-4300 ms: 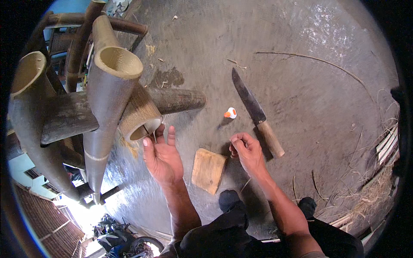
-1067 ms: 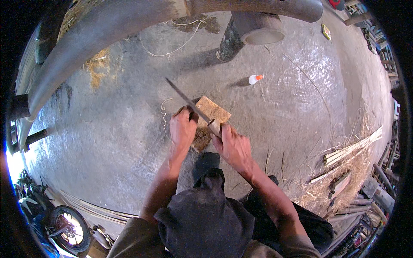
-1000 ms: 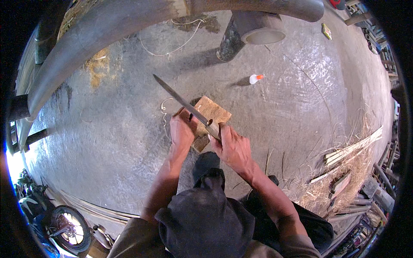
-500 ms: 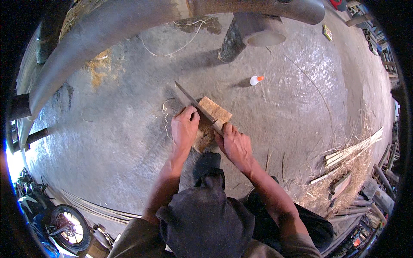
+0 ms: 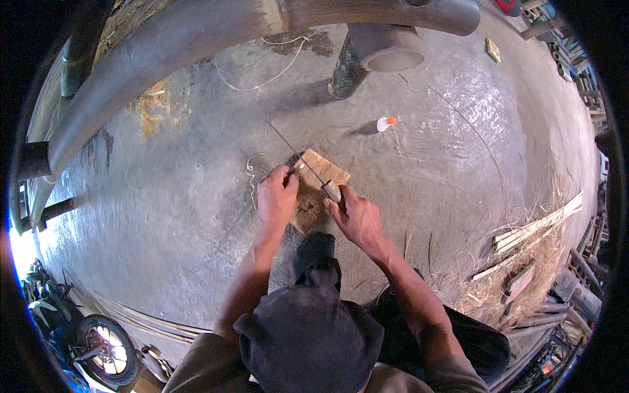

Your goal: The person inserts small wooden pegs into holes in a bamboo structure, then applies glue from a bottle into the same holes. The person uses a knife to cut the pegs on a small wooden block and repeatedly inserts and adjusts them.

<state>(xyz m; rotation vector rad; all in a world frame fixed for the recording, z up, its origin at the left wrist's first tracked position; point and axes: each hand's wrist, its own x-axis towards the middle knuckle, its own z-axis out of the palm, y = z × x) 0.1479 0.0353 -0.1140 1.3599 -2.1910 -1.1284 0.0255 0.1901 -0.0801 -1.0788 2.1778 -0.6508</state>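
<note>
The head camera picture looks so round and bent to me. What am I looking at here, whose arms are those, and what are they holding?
There is no machine here: a person wears a wide fisheye camera on the head, looking down, so straight edges curve. The two forearms coming in from below are that person's own. The right hand grips the handle of a long knife, its thin blade slanting up and to the left. The left hand pinches something small at the edge of a flat wooden block, which lies on the grey concrete floor. Farther off stands a small white bottle with an orange cap. Thick bamboo poles arch overhead, and dry strips and fibres pile up on the right.
</note>
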